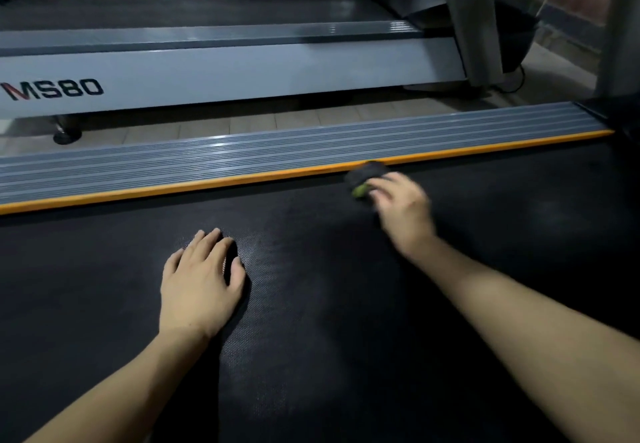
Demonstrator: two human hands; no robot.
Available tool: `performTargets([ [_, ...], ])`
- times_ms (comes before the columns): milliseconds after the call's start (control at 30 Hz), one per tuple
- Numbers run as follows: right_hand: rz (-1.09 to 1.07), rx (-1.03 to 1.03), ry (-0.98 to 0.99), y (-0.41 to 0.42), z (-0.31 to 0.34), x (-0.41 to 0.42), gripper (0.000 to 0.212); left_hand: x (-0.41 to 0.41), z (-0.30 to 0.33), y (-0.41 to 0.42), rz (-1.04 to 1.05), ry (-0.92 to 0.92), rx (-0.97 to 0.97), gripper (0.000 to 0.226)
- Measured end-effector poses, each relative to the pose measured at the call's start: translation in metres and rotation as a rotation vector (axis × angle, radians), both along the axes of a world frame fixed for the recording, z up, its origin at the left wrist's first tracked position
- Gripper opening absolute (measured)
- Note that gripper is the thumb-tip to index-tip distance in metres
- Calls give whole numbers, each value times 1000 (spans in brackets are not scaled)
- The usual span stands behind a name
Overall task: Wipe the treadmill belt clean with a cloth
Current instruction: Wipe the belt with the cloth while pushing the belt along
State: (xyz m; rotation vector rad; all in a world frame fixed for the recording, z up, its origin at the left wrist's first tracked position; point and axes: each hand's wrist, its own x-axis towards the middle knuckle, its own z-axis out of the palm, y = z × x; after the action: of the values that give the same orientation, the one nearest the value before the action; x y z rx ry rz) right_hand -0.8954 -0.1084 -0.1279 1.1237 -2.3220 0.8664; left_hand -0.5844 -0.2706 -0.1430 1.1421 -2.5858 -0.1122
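Black textured belt (311, 321) fills the lower half of the view, bordered on its far side by an orange strip (173, 189) and a ribbed grey side rail (242, 155). Beyond that lies pale tiled floor (242, 124), then a second treadmill (225, 68) with a grey side panel, and a third one behind it near the top edge.

The left hand (202, 280) lies palm down on the belt, fingers straight and close together, pointing toward the orange strip, thumb spread to the side; it holds nothing. Its bare forearm runs back to the lower left corner.

The right hand (401, 202) reaches farther forward and is blurred. Its fingers bend over a dark cloth (367, 174) with a yellow-green patch, holding it down against the belt just beside the orange strip. How tightly the fingers close on the cloth cannot be told through the blur. The right forearm stretches back to the lower right edge, well apart from the left arm.

On the second treadmill's side panel, large dark lettering reads "MS80" (55, 89), with red in the stroke of the M. A grey upright (474, 17) rises at the upper right, carrying writing too cut off to read.
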Motion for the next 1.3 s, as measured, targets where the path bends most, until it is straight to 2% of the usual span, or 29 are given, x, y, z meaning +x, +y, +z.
performTargets([
  [100, -334, -21, -104, 41, 1, -28, 24, -2, 2, 1, 15, -2, 33, 33],
  [167, -346, -26, -146, 12, 3, 5, 20, -3, 3, 3, 19, 9, 39, 30],
  [267, -91, -152, -224, -63, 6, 88, 14, -3, 2, 2, 35, 22, 33, 32],
  [300, 3, -139, -243, -83, 6, 118, 14, -3, 2, 2, 42, 21, 30, 32],
  [367, 189, 15, -245, -105, 6, 163, 16, 1, 2, 2, 60, 18, 27, 34],
  [400, 278, 79, -219, -105, 6, 168, 19, 2, 2, 2, 61, 16, 30, 36],
  [467, 349, 73, -82, -85, 5, 134, 21, 5, 3, 3, 57, 21, 44, 38],
  [533, 235, 56, 23, -46, 4, 71, 20, 4, 5, 3, 66, 31, 55, 36],
  [633, -203, 15, -43, 34, 6, -19, 21, -2, 7, 4, 67, 19, 54, 35],
  [700, -362, -12, -109, 47, 5, -27, 23, -3, 7, 5, 64, 9, 41, 36],
  [733, -364, -23, -122, 34, 5, -14, 22, -3, 8, 6, 54, 4, 36, 39],
  [867, -74, -99, -160, -67, 4, 106, 17, -3, 9, 7, 54, 18, 46, 41],
  [933, 136, -19, -213, -91, 2, 165, 19, -1, 8, 6, 56, 11, 49, 40],
  [1033, 329, 33, -114, -70, 2, 153, 26, 3, 6, 4, 40, -3, 86, 40],
  [1100, 256, 52, -40, -34, 4, 98, 26, 4, 6, 3, 52, 4, 91, 41],
  [1200, -115, 52, -31, 43, 7, 11, 25, -1, 6, 6, 57, 1, 78, 39],
  [1300, -362, 37, -94, 57, 8, 7, 26, -4, 6, 7, 54, 18, 80, 34],
])
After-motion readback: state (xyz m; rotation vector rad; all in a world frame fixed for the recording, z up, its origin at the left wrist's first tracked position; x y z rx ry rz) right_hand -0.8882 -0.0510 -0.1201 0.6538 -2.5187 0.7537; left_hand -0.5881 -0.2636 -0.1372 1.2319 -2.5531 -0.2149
